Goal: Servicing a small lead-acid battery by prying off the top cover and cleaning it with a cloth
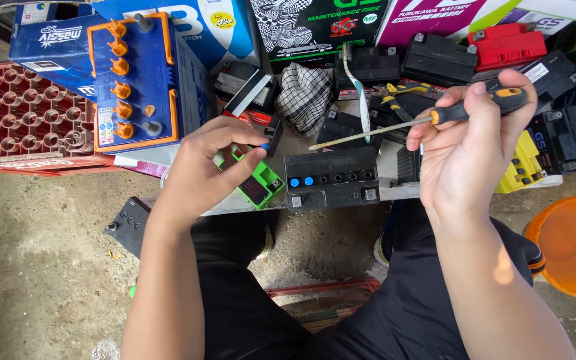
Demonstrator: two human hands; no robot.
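Pinching a small blue cap [265,146], the left hand [211,167] hovers just left of the black battery [331,179] on the worktop [389,190]. The right hand [465,157], closed around a screwdriver [428,118], should keep its tip low over the battery's open holes.

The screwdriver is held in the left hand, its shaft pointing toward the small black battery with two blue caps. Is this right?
Not quite. The head view shows the screwdriver in the right hand, not the left. Its shaft does point toward the small black battery with two blue caps.
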